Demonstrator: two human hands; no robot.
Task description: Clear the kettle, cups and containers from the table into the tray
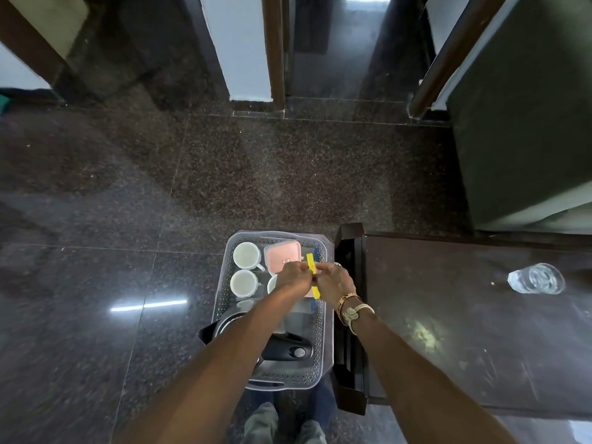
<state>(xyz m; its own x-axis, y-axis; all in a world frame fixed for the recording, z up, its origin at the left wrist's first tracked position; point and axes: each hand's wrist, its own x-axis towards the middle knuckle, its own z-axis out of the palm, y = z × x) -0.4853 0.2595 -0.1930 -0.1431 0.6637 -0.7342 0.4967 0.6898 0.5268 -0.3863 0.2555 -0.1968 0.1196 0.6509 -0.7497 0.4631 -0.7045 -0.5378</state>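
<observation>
A clear perforated tray (321,334) sits on the floor beside the dark table (448,315). In it lie two white cups (245,255) (243,282), a pink lidded container (283,255) and a black kettle (288,346) at the near end. A third white cup (272,284) is mostly hidden by my left hand (296,277). Both hands meet over the tray's far right part and pinch a thin yellow packet (310,262). My right hand (333,280) holds its right side.
A clear glass (536,278) lies on its side on the table at the right. A dark cabinet (525,123) stands beyond the table. Polished dark granite floor (128,219) spreads to the left. My feet (283,424) show below the tray.
</observation>
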